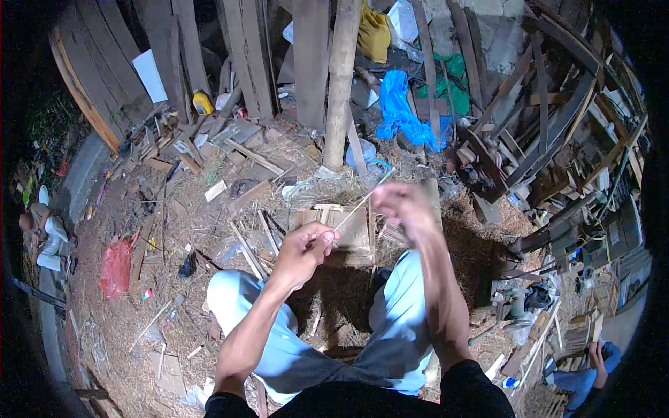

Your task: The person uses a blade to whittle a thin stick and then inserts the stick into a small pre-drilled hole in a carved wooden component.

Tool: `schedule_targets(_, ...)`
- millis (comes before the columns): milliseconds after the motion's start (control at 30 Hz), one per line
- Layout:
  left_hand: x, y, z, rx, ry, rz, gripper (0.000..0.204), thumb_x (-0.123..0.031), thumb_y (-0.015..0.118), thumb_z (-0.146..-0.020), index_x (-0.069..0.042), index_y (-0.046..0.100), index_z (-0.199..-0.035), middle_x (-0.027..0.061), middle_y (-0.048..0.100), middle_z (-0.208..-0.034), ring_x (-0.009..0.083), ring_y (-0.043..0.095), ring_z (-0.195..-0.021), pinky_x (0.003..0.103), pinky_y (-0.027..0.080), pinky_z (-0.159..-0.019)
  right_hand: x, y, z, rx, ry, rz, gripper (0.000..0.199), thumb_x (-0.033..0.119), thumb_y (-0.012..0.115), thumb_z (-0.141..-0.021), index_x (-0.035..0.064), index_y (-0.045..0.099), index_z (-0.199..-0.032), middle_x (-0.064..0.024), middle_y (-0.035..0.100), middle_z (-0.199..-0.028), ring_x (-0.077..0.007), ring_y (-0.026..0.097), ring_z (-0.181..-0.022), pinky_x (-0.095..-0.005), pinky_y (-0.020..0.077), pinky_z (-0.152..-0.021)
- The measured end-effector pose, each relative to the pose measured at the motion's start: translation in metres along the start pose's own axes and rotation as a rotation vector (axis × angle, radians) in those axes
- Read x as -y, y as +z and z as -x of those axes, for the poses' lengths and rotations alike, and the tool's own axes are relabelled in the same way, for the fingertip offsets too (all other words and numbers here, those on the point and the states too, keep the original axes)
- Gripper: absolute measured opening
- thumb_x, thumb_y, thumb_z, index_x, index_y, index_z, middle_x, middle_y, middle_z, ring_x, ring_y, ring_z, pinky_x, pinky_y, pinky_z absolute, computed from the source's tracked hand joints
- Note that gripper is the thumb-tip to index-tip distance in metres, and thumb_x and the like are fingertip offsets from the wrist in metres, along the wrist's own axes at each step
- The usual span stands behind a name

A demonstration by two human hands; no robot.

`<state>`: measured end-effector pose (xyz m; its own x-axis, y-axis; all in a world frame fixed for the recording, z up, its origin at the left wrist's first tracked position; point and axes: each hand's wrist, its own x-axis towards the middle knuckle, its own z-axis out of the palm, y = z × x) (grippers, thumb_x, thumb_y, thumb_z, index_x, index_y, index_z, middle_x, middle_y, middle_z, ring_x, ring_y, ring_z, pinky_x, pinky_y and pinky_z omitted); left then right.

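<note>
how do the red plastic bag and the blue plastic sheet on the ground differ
The red plastic bag lies to the person's left, near the left knee; the blue plastic sheet lies farther ahead, beyond the wooden post. The red bag looks smaller and bunched into one lump; the blue sheet is larger, draped long and spread out. Both are crumpled plastic lying on straw and wood scraps, away from both hands.
</note>
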<state>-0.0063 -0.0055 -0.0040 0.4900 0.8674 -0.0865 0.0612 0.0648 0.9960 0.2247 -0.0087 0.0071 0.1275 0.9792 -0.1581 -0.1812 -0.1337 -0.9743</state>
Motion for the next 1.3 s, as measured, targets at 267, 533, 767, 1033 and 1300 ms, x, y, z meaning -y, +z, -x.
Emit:
schedule_targets(267, 0.004, -0.021, -0.002, -0.116, -0.069, 0.124, 0.015, -0.018, 0.053, -0.091, -0.006, 0.062, -0.091, -0.0058, 0.044, -0.064, 0.0026, 0.033, -0.053, 0.018, 0.024, -0.047, -0.014, -0.030, -0.011, -0.295, -0.320, 0.018, 0.018, 0.019, 0.051, -0.092, 0.0032, 0.060, -0.095, 0.0014, 0.052, -0.064, -0.0043, 0.042, -0.048, -0.0196, 0.0341, -0.042)
schedule_targets(533, 0.019, -0.008, -0.008, -0.152, 0.011, 0.103, 0.015, -0.018, 0.051, -0.092, -0.007, 0.062, -0.091, -0.0076, 0.041, -0.064, 0.0021, 0.030, -0.051, 0.019, 0.021, -0.045, -0.032, 0.062, 0.007, 0.215, -0.125, 0.107, 0.016, 0.015, 0.053, -0.091, 0.0021, 0.061, -0.096, -0.0023, 0.059, -0.067, -0.0040, 0.039, -0.046, -0.0192, 0.0287, -0.040)
schedule_targets(767, 0.016, -0.009, 0.003, -0.067, 0.094, -0.071, 0.016, -0.018, 0.051, -0.092, -0.006, 0.062, -0.091, -0.0032, 0.049, -0.068, 0.0036, 0.042, -0.060, 0.020, 0.032, -0.052, -0.022, 0.034, -0.004, 0.051, -0.098, -0.056, 0.014, 0.017, 0.058, -0.089, 0.0040, 0.062, -0.088, 0.0001, 0.057, -0.064, -0.0025, 0.036, -0.044, -0.0187, 0.0248, -0.038)
schedule_targets(1033, 0.010, 0.000, 0.000, -0.098, 0.246, -0.279, 0.018, -0.014, 0.050, -0.093, 0.000, 0.059, -0.091, 0.0036, 0.062, -0.083, 0.0082, 0.053, -0.078, 0.025, 0.042, -0.072, -0.018, 0.035, 0.003, 0.148, -0.034, -0.005, 0.016, 0.018, 0.058, -0.088, 0.0030, 0.061, -0.084, -0.0026, 0.060, -0.067, -0.0024, 0.036, -0.043, -0.0184, 0.0260, -0.038)
schedule_targets(1300, 0.011, -0.004, 0.003, 0.027, 0.101, -0.140, 0.011, -0.007, 0.051, -0.089, 0.000, 0.060, -0.090, 0.0022, 0.062, -0.083, 0.0086, 0.055, -0.080, 0.024, 0.042, -0.077, -0.013, -0.003, -0.008, -0.033, -0.157, -0.101, 0.016, 0.019, 0.057, -0.089, 0.0034, 0.061, -0.089, -0.0005, 0.057, -0.067, -0.0032, 0.037, -0.044, -0.0201, 0.0271, -0.039)
